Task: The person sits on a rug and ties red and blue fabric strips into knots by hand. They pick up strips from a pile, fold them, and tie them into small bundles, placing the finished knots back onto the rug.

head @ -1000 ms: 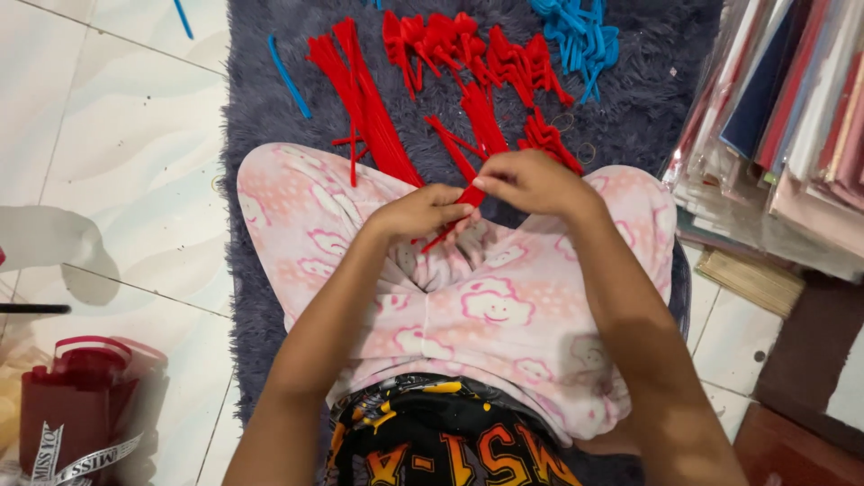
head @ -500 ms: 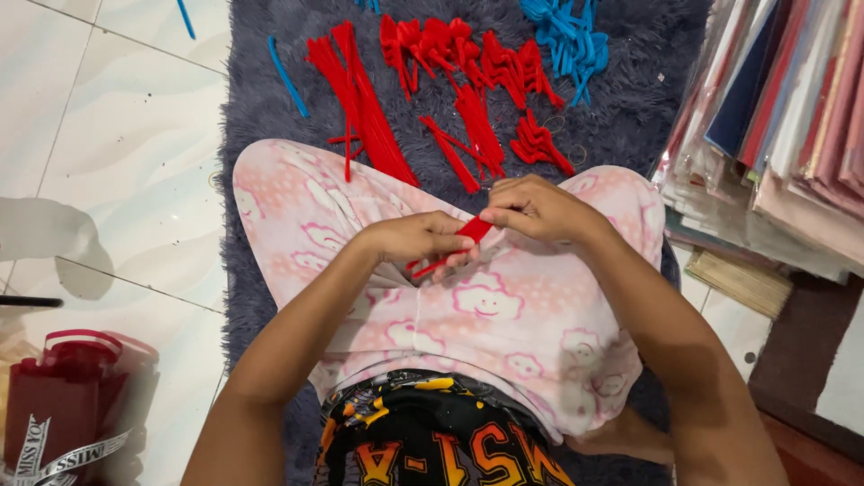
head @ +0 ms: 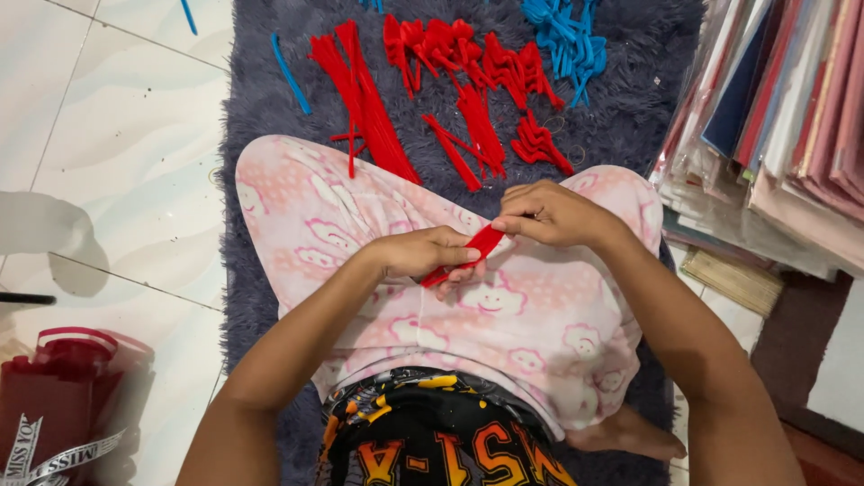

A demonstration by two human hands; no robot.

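A person sits cross-legged on a shaggy grey rug (head: 270,108), seen from above by a camera on their own head. Pink patterned trousers (head: 360,225) cover their lap, and both bare hands meet above it.

The left hand (head: 423,254) and the right hand (head: 553,214) share one bundle of red fuzzy stems (head: 468,252), which runs at a slant between them just over the lap. The left hand's fingers (head: 454,256) are curled shut around the lower end of the bundle. The right hand's fingers (head: 517,220) are pinched closed on the upper end, with the hand turned palm down.

On the rug beyond the knees lie more craft pieces. A long sheaf of straight red stems (head: 364,99) lies at the left, a heap of bent red pieces (head: 450,45) sits at the top middle, and a smaller pile of short red stems (head: 477,135) lies just beyond the hands. A tangle of blue stems (head: 562,40) lies at the top right of the rug, and a single blue stem (head: 290,72) lies near the rug's left edge.

To the right, a stack of coloured sheets in clear sleeves (head: 774,126) leans beside the rug. At the lower left, on the white tiled floor (head: 117,135), stands a dark red bag (head: 63,405) with a printed ribbon.
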